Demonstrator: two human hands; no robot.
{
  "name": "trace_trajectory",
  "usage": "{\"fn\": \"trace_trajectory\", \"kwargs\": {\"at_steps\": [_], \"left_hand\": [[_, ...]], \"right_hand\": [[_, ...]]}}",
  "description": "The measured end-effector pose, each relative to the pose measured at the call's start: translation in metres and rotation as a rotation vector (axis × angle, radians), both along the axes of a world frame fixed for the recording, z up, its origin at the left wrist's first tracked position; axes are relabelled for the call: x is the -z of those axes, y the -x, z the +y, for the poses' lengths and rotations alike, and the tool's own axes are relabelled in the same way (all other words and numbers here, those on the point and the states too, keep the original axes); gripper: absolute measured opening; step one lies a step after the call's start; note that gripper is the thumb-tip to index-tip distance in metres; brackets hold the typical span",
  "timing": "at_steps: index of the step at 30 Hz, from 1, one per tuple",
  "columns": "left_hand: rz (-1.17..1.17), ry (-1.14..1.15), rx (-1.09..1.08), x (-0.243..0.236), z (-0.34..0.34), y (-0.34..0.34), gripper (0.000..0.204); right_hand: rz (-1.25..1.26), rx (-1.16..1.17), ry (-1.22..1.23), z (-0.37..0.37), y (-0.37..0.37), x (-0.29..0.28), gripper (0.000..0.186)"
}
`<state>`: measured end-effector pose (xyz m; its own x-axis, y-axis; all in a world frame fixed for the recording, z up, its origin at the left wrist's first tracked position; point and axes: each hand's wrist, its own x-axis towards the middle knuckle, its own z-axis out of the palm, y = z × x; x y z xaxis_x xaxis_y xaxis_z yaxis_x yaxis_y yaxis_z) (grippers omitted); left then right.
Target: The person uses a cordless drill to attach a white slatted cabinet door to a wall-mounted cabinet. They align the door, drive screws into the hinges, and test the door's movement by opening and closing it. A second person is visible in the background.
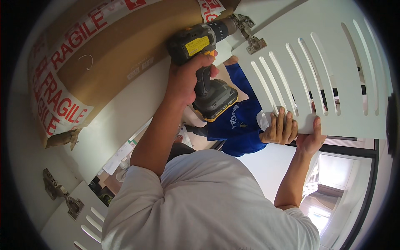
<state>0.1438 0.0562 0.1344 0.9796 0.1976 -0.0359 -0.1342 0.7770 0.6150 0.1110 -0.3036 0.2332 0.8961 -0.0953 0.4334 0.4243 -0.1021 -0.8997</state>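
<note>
Within the curled fingers of the left hand [184, 78] sits a cordless drill [196, 45]; they are wrapped round its grip, the foremost beside the orange trigger, though I cannot tell whether it is pressed. The drill's body lies just above those fingers and its battery just below. Its long axis slants up to the right, the chuck end leading towards a metal hinge [255, 44] beyond the fingertips. Whether the bit touches a screw is too small to tell.

Well to the right of those fingers, the right hand [309, 143] pinches the lower edge of a slotted white panel [275, 66], partly hidden by it. The panel's slots run upward from these fingers, leaning left; with the fisheye bend, I cannot be sure of its own long axis. Just left of the right fingers, a co-worker's hand [280, 128] clasps the same edge. A cardboard box [121, 54] lies behind and left of the drill fingers.

For good work at the hinge, I would line the chuck up squarely with the screw, push along the drill's axis, squeeze the trigger gently, and have both supporting hands hold the panel steady against twisting.
</note>
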Motion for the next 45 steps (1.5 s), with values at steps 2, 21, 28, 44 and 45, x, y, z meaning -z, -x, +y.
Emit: {"fn": "trace_trajectory", "kwargs": {"at_steps": [2,21,28,44,45], "left_hand": [[0.0,-0.003,0.002,0.0,0.0,0.0,0.037],[0.02,-0.026,0.02,0.0,-0.001,-0.004,0.037],[0.037,-0.044,0.016,0.001,-0.001,-0.006,0.037],[0.051,-0.14,0.015,-0.011,-0.004,-0.003,0.032],[0.057,-0.138,0.013,-0.011,-0.004,-0.003,0.032]], "right_hand": [[-0.003,0.006,-0.013,0.001,0.001,0.0,0.053],[-0.005,0.034,0.008,0.004,0.002,-0.001,0.057],[0.007,0.024,0.025,0.006,0.003,-0.002,0.058],[0.043,0.011,-0.021,0.007,0.005,-0.003,0.057],[0.038,0.013,-0.019,0.007,0.004,-0.003,0.057]]}}
